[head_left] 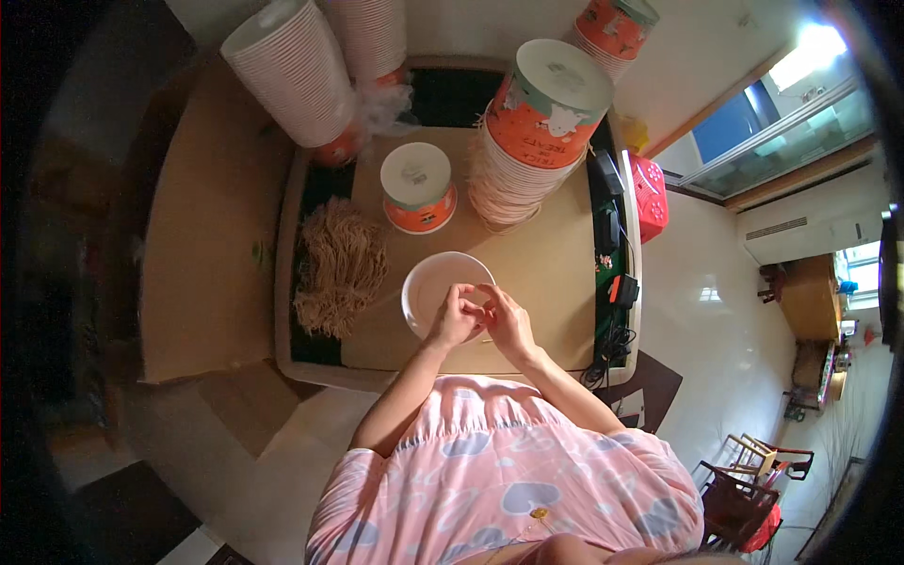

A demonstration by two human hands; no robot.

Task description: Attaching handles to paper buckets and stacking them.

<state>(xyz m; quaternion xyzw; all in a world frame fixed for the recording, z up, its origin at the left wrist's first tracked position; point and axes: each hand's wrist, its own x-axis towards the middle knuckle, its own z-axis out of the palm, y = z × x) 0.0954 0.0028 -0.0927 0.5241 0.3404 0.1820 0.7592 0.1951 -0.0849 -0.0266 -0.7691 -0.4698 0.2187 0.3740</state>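
An open white paper bucket (431, 282) stands on the cardboard-covered table right in front of me, its mouth facing up. Over its near right rim, my left hand (458, 322) and my right hand (509, 325) meet, fingers bent and pinched together at the tips. Whatever lies between the fingertips is too small to make out. Left of the bucket lies a thick bundle of tan twine cords (341, 268). Just beyond it, an orange bucket with a white base (417, 179) rests upside down.
A tall stack of nested orange buckets (541, 132) with twine handles stands at the far right. White nested stacks (287, 71) lean at the far left beside clear plastic wrap (384, 108). Black adapters and cables (617, 348) line the right edge; a red basket (650, 198) sits beyond.
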